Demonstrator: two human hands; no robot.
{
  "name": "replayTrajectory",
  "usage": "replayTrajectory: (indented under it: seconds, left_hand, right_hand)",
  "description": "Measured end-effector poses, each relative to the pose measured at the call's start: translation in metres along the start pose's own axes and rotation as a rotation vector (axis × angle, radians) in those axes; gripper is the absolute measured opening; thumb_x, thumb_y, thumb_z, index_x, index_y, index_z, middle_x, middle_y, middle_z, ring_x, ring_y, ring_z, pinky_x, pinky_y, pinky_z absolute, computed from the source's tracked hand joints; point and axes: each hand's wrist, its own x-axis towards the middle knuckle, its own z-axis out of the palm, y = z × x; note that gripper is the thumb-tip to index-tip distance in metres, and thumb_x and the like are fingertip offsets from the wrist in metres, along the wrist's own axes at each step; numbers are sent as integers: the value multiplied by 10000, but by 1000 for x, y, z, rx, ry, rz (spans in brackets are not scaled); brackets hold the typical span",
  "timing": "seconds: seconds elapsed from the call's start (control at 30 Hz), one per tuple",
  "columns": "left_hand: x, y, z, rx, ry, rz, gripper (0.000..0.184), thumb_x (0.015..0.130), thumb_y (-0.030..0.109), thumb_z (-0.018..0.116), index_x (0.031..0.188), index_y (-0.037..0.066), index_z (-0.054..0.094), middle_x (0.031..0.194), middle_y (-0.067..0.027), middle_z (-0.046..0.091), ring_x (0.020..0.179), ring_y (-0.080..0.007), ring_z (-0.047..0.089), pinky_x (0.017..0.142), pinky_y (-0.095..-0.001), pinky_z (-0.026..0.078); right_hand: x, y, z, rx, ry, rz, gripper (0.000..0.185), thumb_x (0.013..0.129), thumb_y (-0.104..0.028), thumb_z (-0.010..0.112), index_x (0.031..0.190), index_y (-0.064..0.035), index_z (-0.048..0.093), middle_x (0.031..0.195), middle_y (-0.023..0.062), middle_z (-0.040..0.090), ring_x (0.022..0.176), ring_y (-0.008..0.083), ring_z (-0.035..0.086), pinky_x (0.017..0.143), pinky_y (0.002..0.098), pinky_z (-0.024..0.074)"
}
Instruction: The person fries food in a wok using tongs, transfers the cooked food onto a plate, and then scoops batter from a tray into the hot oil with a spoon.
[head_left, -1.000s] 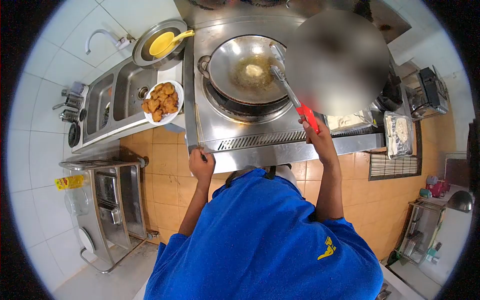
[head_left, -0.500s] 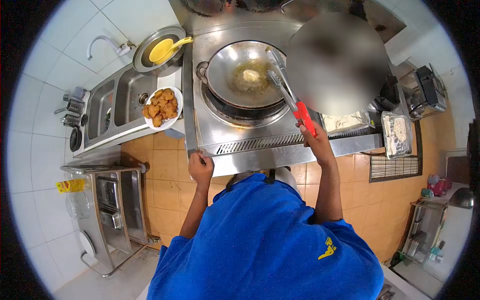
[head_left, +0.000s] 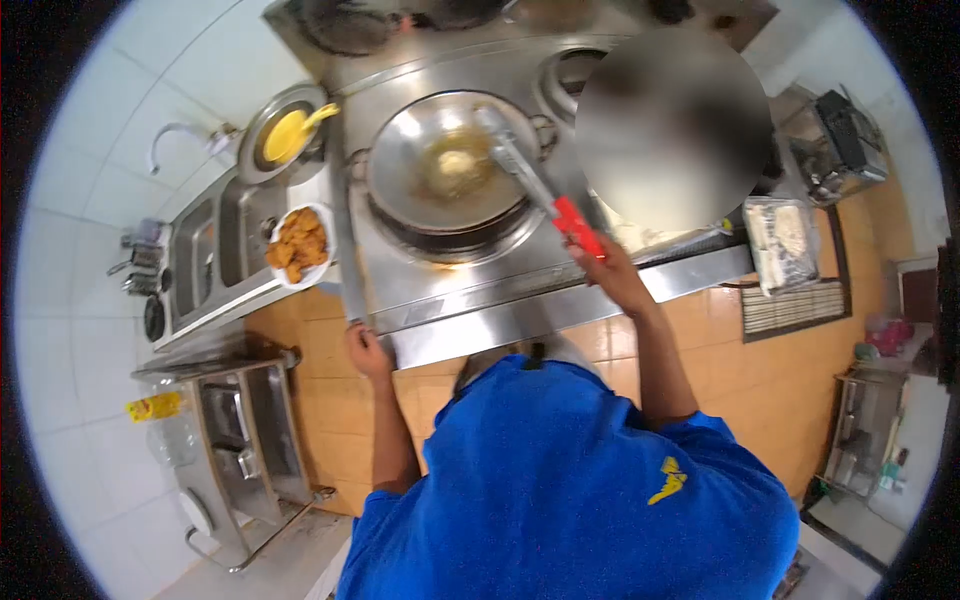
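Observation:
My right hand (head_left: 610, 272) is closed around the red handle of metal tongs (head_left: 528, 175), whose tips hang over the right part of a wok (head_left: 400, 175). Shallow oil with one pale, battered piece (head_left: 456, 165) lies in the wok, on a round burner. At the stove's front left corner, my left hand (head_left: 368, 352) has its fingers curled against the steel edge; what they hold, if anything, is hidden. Browned fried pieces (head_left: 298, 243) are heaped on a white plate (head_left: 323, 272) beside the sink, left of the stove.
A yellow ladle (head_left: 286, 136) rests in a metal bowl (head_left: 250, 165) near the faucet. Right of the wok, a blurred disc hides part of the stove and of a tray of pale food (head_left: 640, 236). A clear container (head_left: 783, 250) stands farther right; a rack (head_left: 240, 440) is lower left.
The view has turned and shifted, so the wok, sink and plate sit farther left. The tongs are still in my right hand over the wok; my left hand remains at the stove's corner.

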Motion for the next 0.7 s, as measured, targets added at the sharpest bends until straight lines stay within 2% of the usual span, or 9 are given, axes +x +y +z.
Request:
replayTrajectory:
  seconds: [0.1,0.2,0.3,0.43,0.7]
  left_hand:
    - [-1,5,13,-48,20,-99,50,802,1,490,828,-3,532,903,-121,579,893,-251,540,821,-334,421]
    - [-4,7,16,-55,-4,-66,103,850,46,466,866,-19,545,900,-121,588,870,-236,541,823,-329,419]
    - [-4,6,21,-46,89,-61,87,829,38,470,849,-21,531,895,-125,576,853,-248,537,803,-332,418]
    - [-9,9,19,8,80,-67,98,822,47,491,863,-31,532,900,-139,565,831,-257,535,787,-341,420]
    - [-11,23,23,332,144,-47,112,810,91,540,852,-13,538,843,-131,538,748,-275,523,665,-349,426]
  right_hand:
    - [3,-8,-12,22,-63,28,366,876,-334,603,1104,-49,576,790,-16,544,668,63,478,575,229,412]
    - [5,-7,-25,73,-142,-11,361,877,-335,602,1096,-49,575,763,-22,525,649,64,479,560,224,404]
    - [4,-5,-36,66,-146,23,359,877,-330,600,1096,-47,575,748,-22,512,645,62,479,558,218,403]
    - [4,7,-46,95,-149,36,350,878,-325,600,1099,-54,580,749,-21,517,628,57,472,547,217,404]
    - [22,-5,-67,83,-176,52,327,880,-291,600,1086,-37,577,739,-40,510,568,40,443,516,197,384]
